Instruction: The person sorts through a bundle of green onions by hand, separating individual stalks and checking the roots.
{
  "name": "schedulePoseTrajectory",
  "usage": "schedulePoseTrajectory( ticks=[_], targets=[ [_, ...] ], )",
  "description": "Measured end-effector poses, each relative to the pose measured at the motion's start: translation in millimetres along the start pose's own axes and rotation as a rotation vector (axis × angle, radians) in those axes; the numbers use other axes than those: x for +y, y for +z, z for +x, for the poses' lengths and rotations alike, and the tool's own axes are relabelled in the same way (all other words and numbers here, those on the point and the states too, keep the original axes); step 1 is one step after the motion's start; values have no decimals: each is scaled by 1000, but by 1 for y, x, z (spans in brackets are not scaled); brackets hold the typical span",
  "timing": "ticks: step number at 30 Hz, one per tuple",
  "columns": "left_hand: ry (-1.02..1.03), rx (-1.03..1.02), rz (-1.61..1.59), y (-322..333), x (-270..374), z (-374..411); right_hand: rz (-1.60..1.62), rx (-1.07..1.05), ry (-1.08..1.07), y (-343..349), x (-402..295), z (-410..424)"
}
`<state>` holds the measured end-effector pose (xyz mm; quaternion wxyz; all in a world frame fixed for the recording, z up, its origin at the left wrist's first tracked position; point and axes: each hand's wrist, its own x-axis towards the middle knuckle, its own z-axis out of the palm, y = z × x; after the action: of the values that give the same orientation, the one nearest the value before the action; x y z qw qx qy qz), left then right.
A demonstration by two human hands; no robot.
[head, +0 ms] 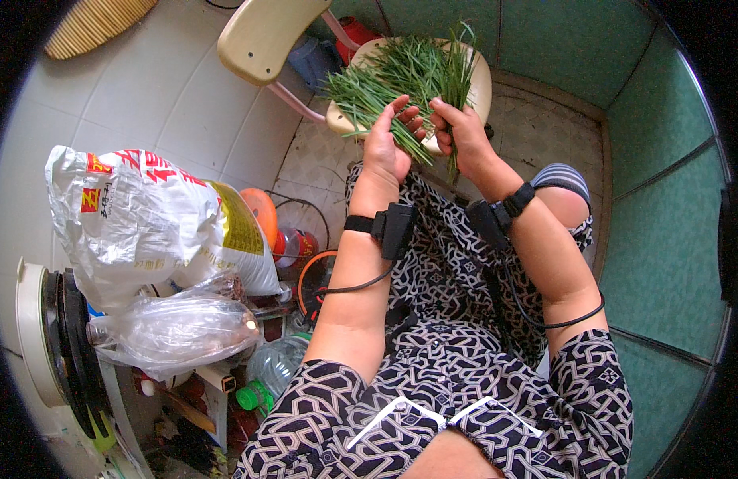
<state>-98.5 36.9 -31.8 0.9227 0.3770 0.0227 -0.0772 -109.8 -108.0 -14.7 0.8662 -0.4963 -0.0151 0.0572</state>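
My right hand (465, 132) grips a bunch of long, thin green stalks (457, 75), which look like Chinese chives. The leafy ends point away from me, and the lower ends hang below my fist. Close by on its left, my left hand (390, 141) has its palm turned up and its fingers apart and slightly curled, with nothing seen in it. More green stalks (369, 90) lie loose in a heap on the cream seat of a small chair (479, 90). Some stalk ends stick out past the seat's front edge, beside my left fingers.
A large white plastic sack (153, 227) with printing leans at the left. A clear plastic bag (183, 329) and a green-capped plastic bottle (279, 362) sit nearer. Green panels (662, 239) enclose the right side. The chair's backrest (273, 39) rises left of the seat.
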Motion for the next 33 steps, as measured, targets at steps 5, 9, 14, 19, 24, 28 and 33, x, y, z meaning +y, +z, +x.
schedulePoseTrajectory(
  ticks=[5, 9, 14, 19, 24, 28, 33],
  targets=[
    [-9, -4, 5, 1, 2, -2, -190, 2, -56, 3, -2, -3],
    [-9, -38, 24, 4, 4, -4, -80, -43, 49, -4, 0, 0],
    [-42, -103, 34, 6, 5, -5, -48, 14, 84, 5, 4, -1],
    [-79, -136, 89, 12, 7, -8, -141, -107, 83, -1, 2, -3],
    [-105, -127, 118, 15, 5, -10, -229, -104, 66, 9, -9, -12],
    [-114, -136, 131, 18, 3, -11, -240, -94, 61, 11, -11, -13],
    [-120, -148, 183, 22, 4, -14, -294, -82, 75, 12, -14, -14]
  ],
)
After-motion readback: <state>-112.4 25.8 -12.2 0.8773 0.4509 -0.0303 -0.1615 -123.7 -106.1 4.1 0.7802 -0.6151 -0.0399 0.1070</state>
